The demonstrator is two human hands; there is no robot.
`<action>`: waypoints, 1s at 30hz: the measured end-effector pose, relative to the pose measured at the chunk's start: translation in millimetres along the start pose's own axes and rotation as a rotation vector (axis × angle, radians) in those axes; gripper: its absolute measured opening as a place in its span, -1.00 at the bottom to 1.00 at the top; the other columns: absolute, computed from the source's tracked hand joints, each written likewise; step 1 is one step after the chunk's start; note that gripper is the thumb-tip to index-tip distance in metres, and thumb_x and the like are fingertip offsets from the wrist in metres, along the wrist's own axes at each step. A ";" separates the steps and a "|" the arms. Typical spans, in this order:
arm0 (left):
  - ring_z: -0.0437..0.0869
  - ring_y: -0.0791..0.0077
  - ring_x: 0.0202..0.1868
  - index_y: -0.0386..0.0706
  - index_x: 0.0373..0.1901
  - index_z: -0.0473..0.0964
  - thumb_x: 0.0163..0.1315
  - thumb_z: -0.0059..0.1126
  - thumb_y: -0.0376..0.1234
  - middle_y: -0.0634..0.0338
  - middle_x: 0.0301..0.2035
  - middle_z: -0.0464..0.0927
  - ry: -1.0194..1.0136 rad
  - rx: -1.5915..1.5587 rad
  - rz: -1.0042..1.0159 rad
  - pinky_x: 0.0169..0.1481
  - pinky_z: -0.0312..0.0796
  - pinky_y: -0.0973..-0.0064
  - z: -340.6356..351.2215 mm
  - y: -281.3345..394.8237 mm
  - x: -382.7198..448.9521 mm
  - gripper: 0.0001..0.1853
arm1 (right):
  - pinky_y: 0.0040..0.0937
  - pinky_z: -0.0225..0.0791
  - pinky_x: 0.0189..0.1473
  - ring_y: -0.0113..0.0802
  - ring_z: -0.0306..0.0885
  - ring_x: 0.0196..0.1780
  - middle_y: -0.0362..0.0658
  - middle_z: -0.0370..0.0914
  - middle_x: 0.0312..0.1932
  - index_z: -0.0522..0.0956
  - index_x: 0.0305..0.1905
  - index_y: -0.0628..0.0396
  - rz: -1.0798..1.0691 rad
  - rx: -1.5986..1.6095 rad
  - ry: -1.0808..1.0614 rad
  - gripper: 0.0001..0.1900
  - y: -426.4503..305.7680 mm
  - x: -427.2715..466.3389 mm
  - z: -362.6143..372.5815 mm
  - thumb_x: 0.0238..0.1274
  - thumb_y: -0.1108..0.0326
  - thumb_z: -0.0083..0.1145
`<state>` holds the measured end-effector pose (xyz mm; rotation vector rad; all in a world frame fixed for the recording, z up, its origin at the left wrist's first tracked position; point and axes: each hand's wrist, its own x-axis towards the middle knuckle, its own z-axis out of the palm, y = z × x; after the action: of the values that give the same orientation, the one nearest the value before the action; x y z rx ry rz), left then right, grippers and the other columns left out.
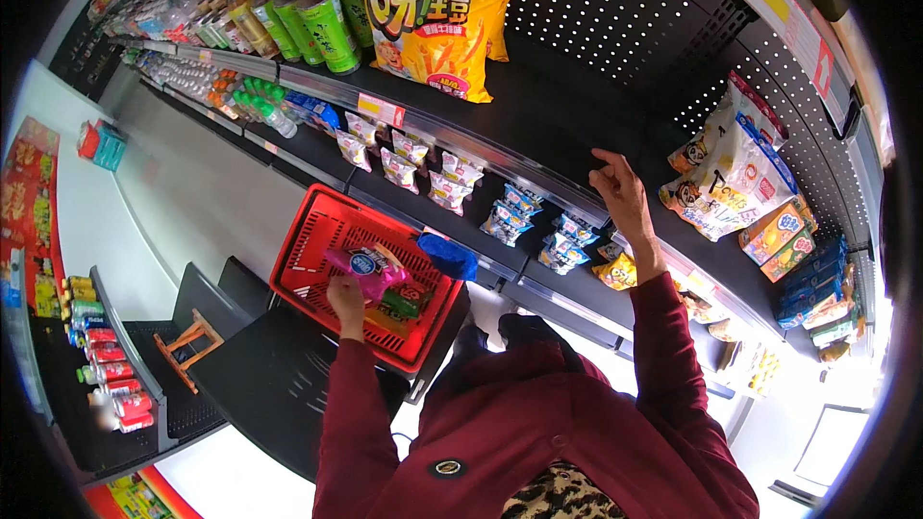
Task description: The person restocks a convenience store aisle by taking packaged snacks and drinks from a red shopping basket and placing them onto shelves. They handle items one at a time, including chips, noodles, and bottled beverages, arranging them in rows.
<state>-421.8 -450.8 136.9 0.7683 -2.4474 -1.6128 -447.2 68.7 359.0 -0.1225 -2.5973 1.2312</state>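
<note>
My left hand (346,303) grips the lower left edge of a pink snack bag (369,271) over the red plastic shopping basket (296,220). Beneath the bag, a green snack packet (404,303) and a yellowish one (381,318) lie in the basket. A blue cloth (448,256) hangs over the basket's shelf-side rim. My right hand (621,194) is raised over the black upper shelf (548,115), its index finger extended and nothing held. To its right stand white snack bags (735,180); a large yellow chip bag (433,21) stands to its left.
Green-labelled bottles (328,25) line the upper shelf's far left. Small snack packets (451,184) stand on the lower shelf beside the basket. Small boxes (779,241) sit to the right. Behind my left arm are a black table (267,367), a wooden stand (189,349) and shelved cans (108,371).
</note>
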 end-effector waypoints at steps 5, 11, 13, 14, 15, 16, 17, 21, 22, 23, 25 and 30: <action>0.69 0.14 -0.55 -0.45 -0.38 0.45 0.41 0.20 -0.42 0.03 -0.54 0.55 0.140 -0.194 -0.293 -0.51 0.75 0.15 67.0 -80.0 -9.4 -0.75 | -0.47 0.41 -0.24 -0.49 0.55 -0.29 -0.17 0.64 -0.31 0.55 0.32 0.06 -0.016 0.011 -0.003 -0.64 -14.1 4.5 4.4 0.52 0.33 0.25; 0.78 0.05 -0.52 -0.55 -0.52 0.47 0.39 0.27 -0.36 -0.07 -0.53 0.63 -0.069 0.030 -0.418 -0.57 0.72 0.19 113.0 -79.8 -24.7 -0.60 | -0.51 0.43 -0.22 -0.52 0.58 -0.26 -0.17 0.65 -0.30 0.55 0.32 0.08 0.038 -0.019 -0.012 -0.64 -9.0 -0.9 -1.9 0.52 0.34 0.24; 0.77 0.09 -0.54 -0.56 -0.53 0.47 0.39 0.28 -0.33 -0.07 -0.53 0.63 -0.074 -0.040 -0.505 -0.58 0.71 0.19 114.0 -91.8 -21.7 -0.57 | -0.51 0.43 -0.22 -0.52 0.57 -0.26 -0.17 0.65 -0.30 0.55 0.32 0.08 0.021 -0.011 -0.018 -0.64 -13.0 2.7 1.5 0.52 0.34 0.24; 0.75 0.12 -0.56 -0.54 -0.54 0.47 0.40 0.27 -0.33 -0.07 -0.53 0.63 -0.067 -0.136 -0.549 -0.59 0.69 0.19 111.7 -109.4 -19.3 -0.57 | -0.51 0.43 -0.22 -0.52 0.57 -0.27 -0.16 0.65 -0.31 0.55 0.31 0.08 0.000 -0.001 -0.031 -0.64 -18.5 7.4 5.7 0.53 0.34 0.24; 0.74 0.15 -0.57 -0.52 -0.54 0.48 0.41 0.26 -0.32 -0.06 -0.54 0.63 -0.087 -0.176 -0.566 -0.60 0.67 0.20 113.7 -111.1 -19.1 -0.57 | -0.50 0.42 -0.23 -0.52 0.57 -0.27 -0.17 0.65 -0.31 0.55 0.31 0.09 -0.003 0.001 -0.030 -0.64 -17.9 7.7 6.4 0.52 0.34 0.24; 0.73 0.18 -0.58 -0.49 -0.54 0.48 0.41 0.26 -0.30 -0.05 -0.55 0.63 -0.106 -0.215 -0.585 -0.62 0.65 0.20 115.3 -112.9 -19.8 -0.57 | -0.50 0.42 -0.23 -0.52 0.56 -0.27 -0.17 0.64 -0.31 0.55 0.31 0.09 -0.008 0.003 -0.030 -0.64 -17.7 8.1 7.1 0.52 0.35 0.24; 0.71 0.21 -0.60 -0.46 -0.53 0.49 0.42 0.25 -0.29 -0.03 -0.55 0.63 -0.125 -0.206 -0.583 -0.63 0.63 0.20 117.4 -115.2 -24.0 -0.58 | -0.50 0.42 -0.24 -0.52 0.56 -0.28 -0.17 0.64 -0.32 0.55 0.31 0.09 -0.013 0.005 -0.031 -0.64 -17.7 8.5 8.1 0.51 0.35 0.24; 0.65 0.27 -0.63 -0.35 -0.52 0.53 0.43 0.24 -0.19 0.05 -0.56 0.62 -0.249 -0.041 -0.537 -0.65 0.52 0.22 118.0 -91.2 -29.8 -0.58 | -0.49 0.41 -0.25 -0.52 0.55 -0.29 -0.17 0.63 -0.34 0.56 0.30 0.08 0.053 -0.036 0.003 -0.64 -11.5 0.9 -0.7 0.48 0.37 0.25; 0.63 0.28 -0.64 -0.33 -0.51 0.54 0.43 0.25 -0.17 0.07 -0.56 0.62 -0.288 0.073 -0.461 -0.65 0.49 0.24 113.4 -95.0 -25.3 -0.58 | -0.49 0.41 -0.25 -0.52 0.55 -0.29 -0.17 0.63 -0.34 0.57 0.29 0.08 0.050 -0.033 0.004 -0.64 -11.9 1.2 -0.4 0.47 0.37 0.26; 0.61 0.28 -0.65 -0.31 -0.50 0.55 0.42 0.25 -0.15 0.10 -0.56 0.62 -0.320 0.185 -0.385 -0.65 0.46 0.25 109.3 -98.8 -21.6 -0.58 | -0.49 0.41 -0.26 -0.52 0.55 -0.30 -0.17 0.63 -0.34 0.57 0.29 0.08 0.048 -0.031 0.007 -0.63 -11.8 1.2 -0.4 0.47 0.37 0.26; 0.59 0.28 -0.65 -0.30 -0.52 0.56 0.42 0.26 -0.17 0.10 -0.57 0.61 -0.176 0.132 -0.355 -0.63 0.43 0.28 103.8 -104.5 -18.8 -0.58 | -0.48 0.41 -0.26 -0.50 0.55 -0.32 -0.16 0.65 -0.33 0.57 0.29 0.07 0.013 0.001 0.015 -0.63 -9.9 3.0 1.7 0.45 0.37 0.27; 0.58 0.54 -0.56 -0.24 -0.16 0.44 0.51 0.26 -0.18 0.25 -0.44 0.51 -0.187 -0.370 -0.062 -0.55 0.42 0.52 71.5 -23.9 24.9 -0.70 | -0.45 0.42 -0.26 -0.46 0.56 -0.34 -0.15 0.66 -0.32 0.55 0.29 0.06 -0.013 0.006 0.034 -0.61 -1.4 4.3 7.4 0.43 0.38 0.29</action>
<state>-460.7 -410.6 80.7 0.6642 -2.1495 -2.1644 -453.3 63.1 356.5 -0.1244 -2.5612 1.2220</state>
